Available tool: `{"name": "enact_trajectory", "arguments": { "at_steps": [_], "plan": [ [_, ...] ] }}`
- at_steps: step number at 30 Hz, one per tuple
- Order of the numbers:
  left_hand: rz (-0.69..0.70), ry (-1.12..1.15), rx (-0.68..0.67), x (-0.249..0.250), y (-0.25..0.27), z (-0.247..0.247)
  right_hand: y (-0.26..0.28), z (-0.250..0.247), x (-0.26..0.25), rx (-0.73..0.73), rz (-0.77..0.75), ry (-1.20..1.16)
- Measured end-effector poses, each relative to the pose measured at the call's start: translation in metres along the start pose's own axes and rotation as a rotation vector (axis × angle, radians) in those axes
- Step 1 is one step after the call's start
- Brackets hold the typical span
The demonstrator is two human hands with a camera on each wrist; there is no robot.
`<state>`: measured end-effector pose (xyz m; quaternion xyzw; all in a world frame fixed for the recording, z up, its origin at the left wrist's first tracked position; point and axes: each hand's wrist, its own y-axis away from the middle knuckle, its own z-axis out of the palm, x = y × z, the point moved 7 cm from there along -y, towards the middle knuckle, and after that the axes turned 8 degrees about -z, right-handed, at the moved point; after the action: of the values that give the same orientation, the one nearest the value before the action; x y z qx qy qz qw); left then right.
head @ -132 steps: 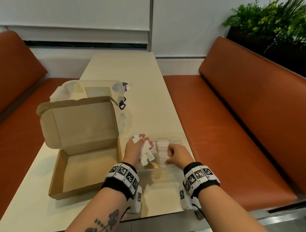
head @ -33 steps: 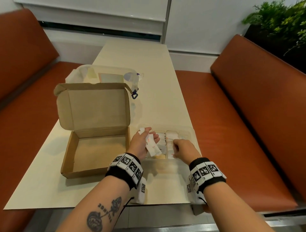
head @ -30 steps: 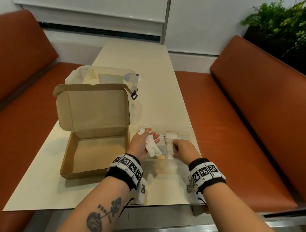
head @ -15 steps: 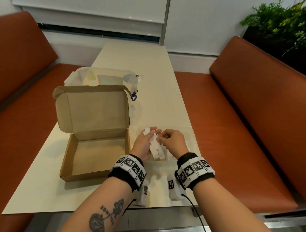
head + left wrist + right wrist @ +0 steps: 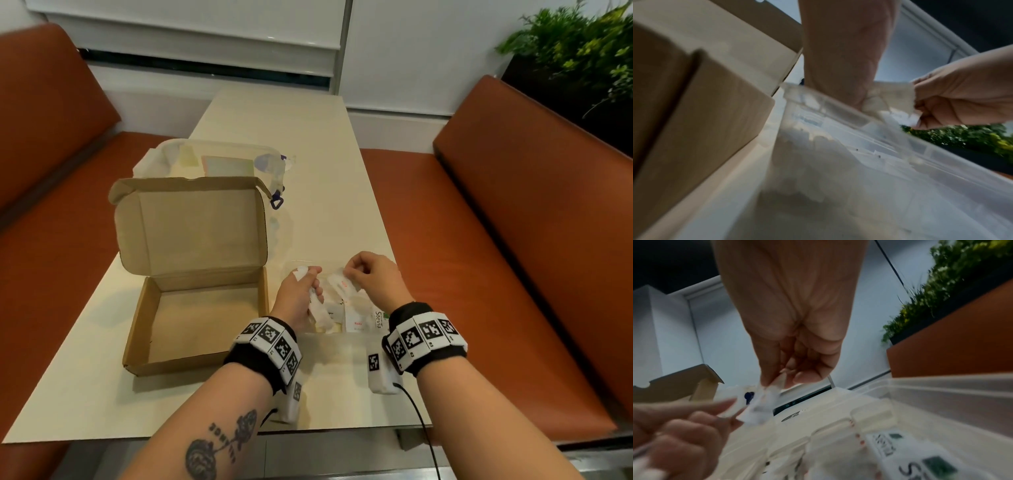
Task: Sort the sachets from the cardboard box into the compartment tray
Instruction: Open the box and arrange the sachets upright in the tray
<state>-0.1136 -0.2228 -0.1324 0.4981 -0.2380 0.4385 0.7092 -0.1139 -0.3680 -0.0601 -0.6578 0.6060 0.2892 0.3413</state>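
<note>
The open cardboard box point(image 5: 191, 308) stands empty at the left of the table. Right of it, under both hands, lies the clear compartment tray point(image 5: 390, 270), point(image 5: 838, 110), point(image 5: 941, 394) with white sachets point(image 5: 359, 318) lying in its compartments, some marked Stevia point(image 5: 920, 459). My left hand point(image 5: 308, 287), point(image 5: 842, 56) grips a small bundle of white sachets point(image 5: 317, 310) above the tray's left part. My right hand point(image 5: 349, 274), point(image 5: 793, 353) pinches one white sachet point(image 5: 342, 282), point(image 5: 764, 404) with red print just right of the bundle.
A clear lidded plastic container point(image 5: 212, 164) with a blue clip point(image 5: 276, 202) stands behind the cardboard box. Orange benches point(image 5: 496, 274) flank the narrow table point(image 5: 308, 137). A green plant point(image 5: 575, 51) is at the back right. The table's near edge runs just below my wrists.
My right hand left the tray, came to the left hand's bundle, pinched one sachet and drew it off to the right. The left hand's bundle is thinner than several seconds ago.
</note>
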Motion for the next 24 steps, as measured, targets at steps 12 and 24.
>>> {"name": "enact_trajectory", "arguments": {
  "at_steps": [12,24],
  "plan": [
    [0.118,-0.255,-0.024,0.008,0.008,0.019,0.001,-0.010,0.000,-0.055,0.000,-0.031],
    [0.022,0.012,0.025,0.002,0.000,0.001,0.005,-0.033,0.014,-0.091,0.126,0.198]
  ]
}}
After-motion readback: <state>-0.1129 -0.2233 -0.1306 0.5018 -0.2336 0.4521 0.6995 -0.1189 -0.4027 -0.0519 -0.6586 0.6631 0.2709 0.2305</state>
